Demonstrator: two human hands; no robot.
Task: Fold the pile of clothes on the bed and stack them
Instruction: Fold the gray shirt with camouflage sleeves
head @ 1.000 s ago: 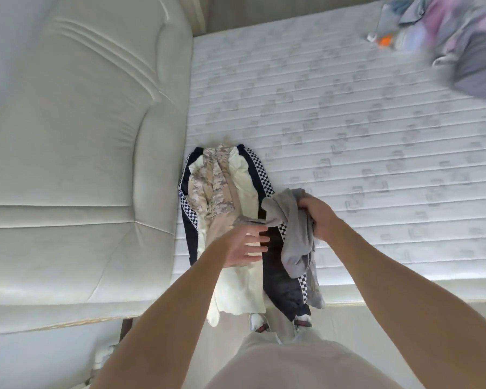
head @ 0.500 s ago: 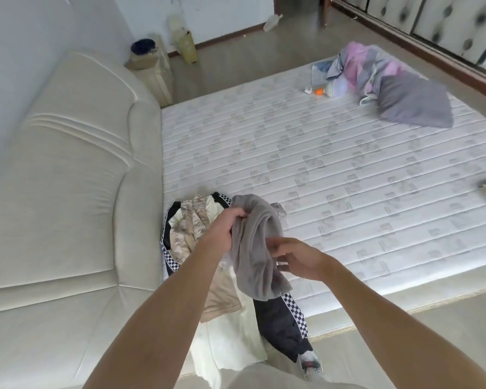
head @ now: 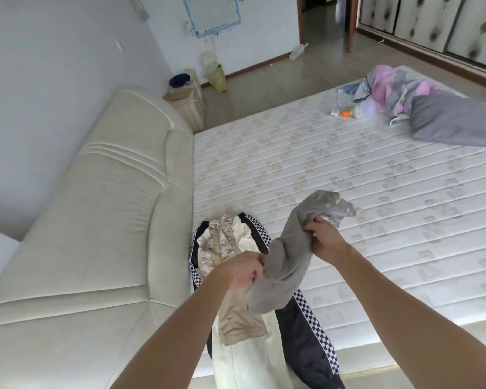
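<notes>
I hold a grey garment (head: 286, 256) in the air over the bed's near corner. My left hand (head: 243, 269) pinches its lower edge; my right hand (head: 324, 238) grips its upper part, where a pale printed patch shows. Under it lies a stack of garments on the mattress (head: 376, 192): dark trousers with a checkered stripe (head: 309, 329), a cream garment (head: 247, 360) and a tan camouflage piece (head: 222, 242). The stack hangs over the bed's front edge.
A padded cream headboard (head: 96, 220) runs along the left. At the far right of the bed lie a grey pillow (head: 449, 122), a pink and grey bundle (head: 390, 82) and a small orange-capped item (head: 345, 113). A nightstand (head: 188, 102) stands beyond the headboard.
The view has tilted up, showing more of the room. Both hands lifted the grey garment off the stack; the right hand moved up along it and the left moved down to its lower edge.
</notes>
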